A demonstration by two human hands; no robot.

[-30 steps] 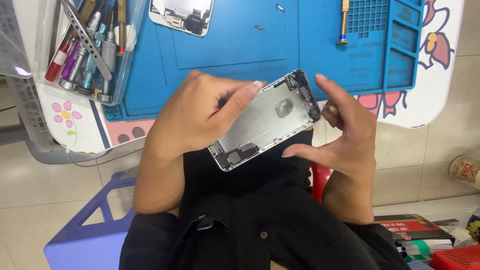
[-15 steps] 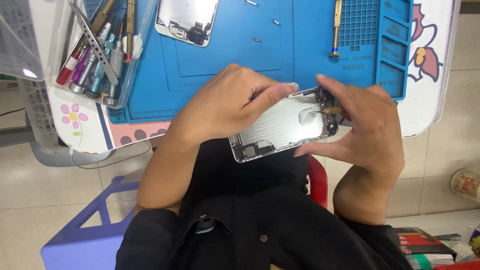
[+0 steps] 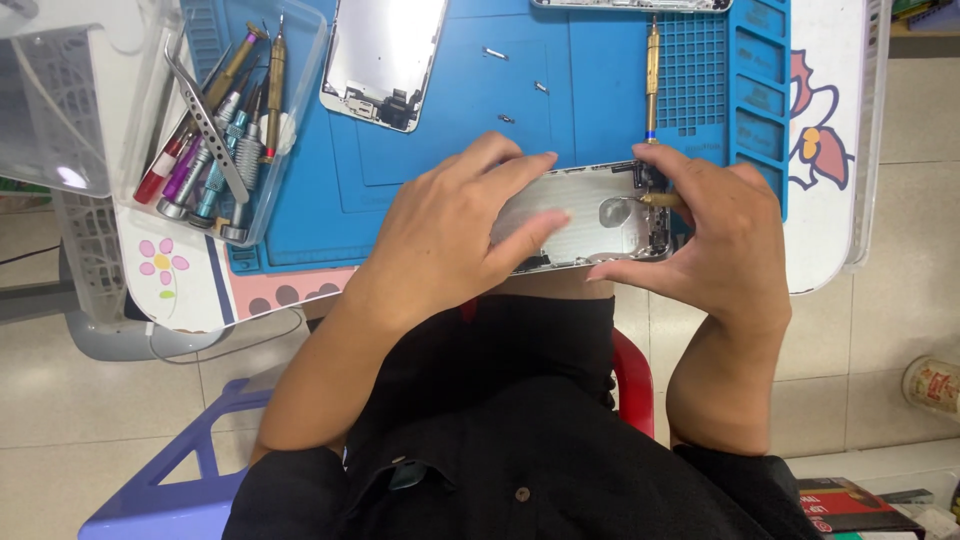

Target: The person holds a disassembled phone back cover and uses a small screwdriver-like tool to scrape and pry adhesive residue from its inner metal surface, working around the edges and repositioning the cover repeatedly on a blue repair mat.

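At the far left a clear plastic tray (image 3: 130, 195) holds screwdrivers and tweezers, and beside it a detached phone screen (image 3: 385, 60) lies on the blue work mat (image 3: 480, 90). The left hand (image 3: 450, 230) has its fingers spread flat over the left end of the opened phone housing (image 3: 590, 215), which sits at the mat's near edge with its long axis running left to right, open side up. The right hand (image 3: 720, 235) curls round the housing's right end, pinching a small brass tool (image 3: 660, 200) that points left into it, below a gold screwdriver (image 3: 652, 75).
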